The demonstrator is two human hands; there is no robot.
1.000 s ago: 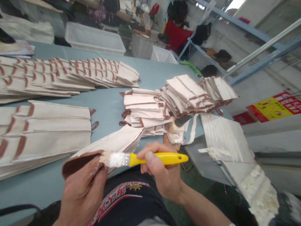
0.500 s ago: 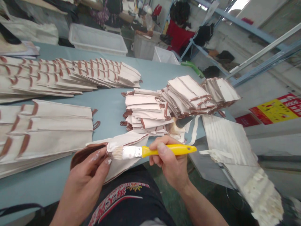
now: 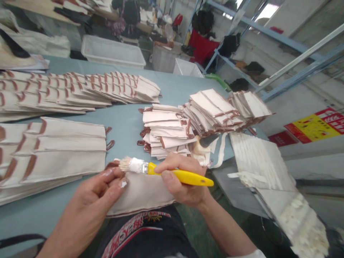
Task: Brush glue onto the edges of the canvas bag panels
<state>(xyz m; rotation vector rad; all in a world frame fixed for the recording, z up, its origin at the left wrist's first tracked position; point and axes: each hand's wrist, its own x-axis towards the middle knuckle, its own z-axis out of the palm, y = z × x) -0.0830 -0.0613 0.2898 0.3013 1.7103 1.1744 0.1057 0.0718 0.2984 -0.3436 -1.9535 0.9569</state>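
My right hand (image 3: 179,179) is closed round the yellow handle of a glue brush (image 3: 166,172), whose white bristles point left. They rest at the brown end of a cream fabric piece (image 3: 142,193) lying on the front edge of the blue table (image 3: 126,122). My left hand (image 3: 94,195) pinches that same end with glue-smeared fingertips, just below the bristles. The brown tab is mostly hidden under my fingers.
Rows of cream pieces with brown tabs (image 3: 53,150) lie to the left, and more (image 3: 80,89) behind them. Stacks of smaller pieces (image 3: 166,129) sit at centre right. A glue-caked board (image 3: 268,172) slopes at the right. White bins (image 3: 113,52) stand beyond the table.
The fabric piece has come down from a raised tilt to lie flat on the table edge. The brush has moved up and left to its end. My left hand has shifted forward with it.
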